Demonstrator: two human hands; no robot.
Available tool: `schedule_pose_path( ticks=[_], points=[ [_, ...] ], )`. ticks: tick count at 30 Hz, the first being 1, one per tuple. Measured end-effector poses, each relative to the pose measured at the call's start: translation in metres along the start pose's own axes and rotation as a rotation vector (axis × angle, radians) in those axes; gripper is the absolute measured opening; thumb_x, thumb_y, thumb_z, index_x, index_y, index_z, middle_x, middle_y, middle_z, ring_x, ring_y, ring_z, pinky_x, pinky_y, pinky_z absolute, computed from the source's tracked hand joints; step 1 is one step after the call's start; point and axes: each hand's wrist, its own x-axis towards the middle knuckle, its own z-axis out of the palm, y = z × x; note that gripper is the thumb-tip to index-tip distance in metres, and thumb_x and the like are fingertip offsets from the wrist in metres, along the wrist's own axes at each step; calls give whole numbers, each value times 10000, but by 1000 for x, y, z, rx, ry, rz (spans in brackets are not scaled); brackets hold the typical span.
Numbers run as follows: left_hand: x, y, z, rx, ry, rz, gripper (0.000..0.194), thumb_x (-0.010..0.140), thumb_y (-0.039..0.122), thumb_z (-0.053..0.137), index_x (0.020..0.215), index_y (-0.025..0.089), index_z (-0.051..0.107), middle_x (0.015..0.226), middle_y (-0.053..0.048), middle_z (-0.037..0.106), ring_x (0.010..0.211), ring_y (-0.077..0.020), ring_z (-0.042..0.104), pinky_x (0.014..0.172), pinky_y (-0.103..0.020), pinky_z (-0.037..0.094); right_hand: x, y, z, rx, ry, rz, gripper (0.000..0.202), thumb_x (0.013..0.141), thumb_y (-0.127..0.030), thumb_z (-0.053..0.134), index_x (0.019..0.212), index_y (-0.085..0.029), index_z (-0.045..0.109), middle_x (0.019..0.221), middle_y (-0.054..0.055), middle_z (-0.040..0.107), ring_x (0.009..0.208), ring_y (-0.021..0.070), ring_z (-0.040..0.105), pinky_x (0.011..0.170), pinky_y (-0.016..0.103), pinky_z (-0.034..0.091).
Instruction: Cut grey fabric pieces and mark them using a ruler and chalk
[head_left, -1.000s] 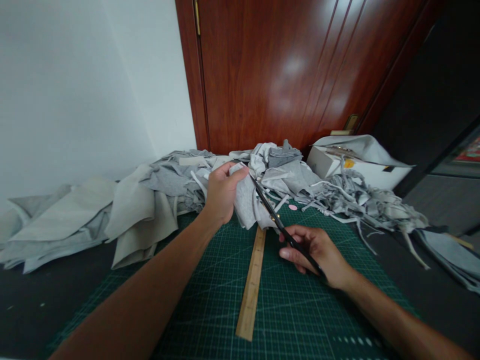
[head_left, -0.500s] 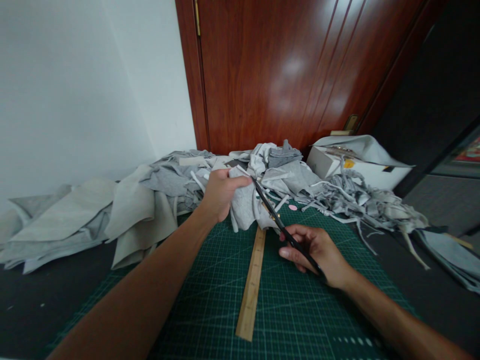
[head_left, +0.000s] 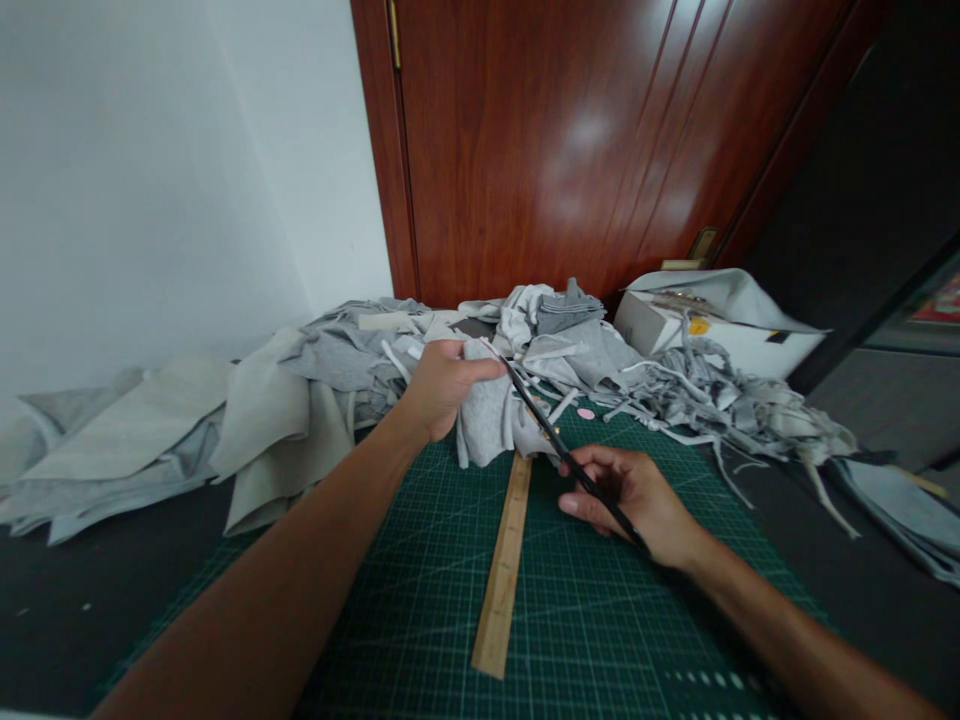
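Observation:
My left hand [head_left: 444,385] pinches a light grey piece of fabric [head_left: 484,415] between thumb and fingers, holding it up over the far part of the mat. The piece hangs down in loose folds. My right hand [head_left: 619,500] is closed around the handles of long dark scissors [head_left: 547,428], which slant up and to the left. Their tips meet the fabric's upper edge, close to my left thumb; whether the blades are apart I cannot tell. Below the fabric, a wooden ruler [head_left: 504,580] lies lengthwise on the green cutting mat [head_left: 420,600], its far end hidden.
Pale fabric pieces [head_left: 142,430] are heaped at the left. Grey scraps [head_left: 570,320] pile up along the brown door [head_left: 525,150]. At the right lie tangled fabric strips [head_left: 750,400] before a white box [head_left: 712,320]. A small pink disc [head_left: 586,414] rests on the mat.
The fabric in my left hand has turned slightly and now hangs broader. My left thumb has shifted a little right, nearer the scissor tips. My right hand has hardly moved.

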Motion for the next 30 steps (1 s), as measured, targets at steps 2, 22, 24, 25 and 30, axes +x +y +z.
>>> schedule_pose_path(
  ticks=[2, 22, 24, 25, 30],
  points=[
    [1, 0, -1, -12, 1, -9, 139, 547, 150, 804, 654, 149, 716, 683, -34, 705, 623, -182, 639, 669, -337, 522, 0, 0, 0, -6, 2, 2, 535, 640, -495, 991, 949, -179, 689, 559, -98, 508, 455, 83, 400, 440, 233, 290],
    [2, 0, -1, -41, -15, -43, 164, 552, 129, 813, 681, 155, 716, 722, -46, 725, 645, -188, 654, 694, -356, 544, 0, 0, -1, -35, 0, -33, 507, 676, -476, 977, 966, -169, 697, 562, -97, 493, 457, 89, 415, 448, 237, 297],
    [2, -1, -1, -31, -14, -48, 151, 549, 125, 809, 663, 156, 715, 705, -45, 719, 632, -186, 647, 676, -351, 542, 0, 1, -2, -33, -5, -30, 503, 678, -465, 976, 974, -169, 697, 572, -97, 491, 467, 87, 402, 454, 236, 294],
    [2, -1, -1, -26, -14, -49, 146, 548, 125, 807, 660, 154, 718, 701, -44, 718, 628, -184, 645, 670, -348, 541, 0, 2, -2, -38, -4, -30, 499, 680, -456, 976, 979, -169, 698, 578, -96, 493, 476, 87, 400, 457, 236, 295],
    [0, 0, 0, 3, -32, -51, 167, 545, 120, 807, 700, 131, 746, 730, -55, 727, 640, -186, 659, 675, -344, 540, 0, 7, -3, -90, 23, -30, 478, 700, -450, 961, 994, -170, 708, 607, -83, 504, 518, 97, 397, 481, 241, 298]
  ],
)
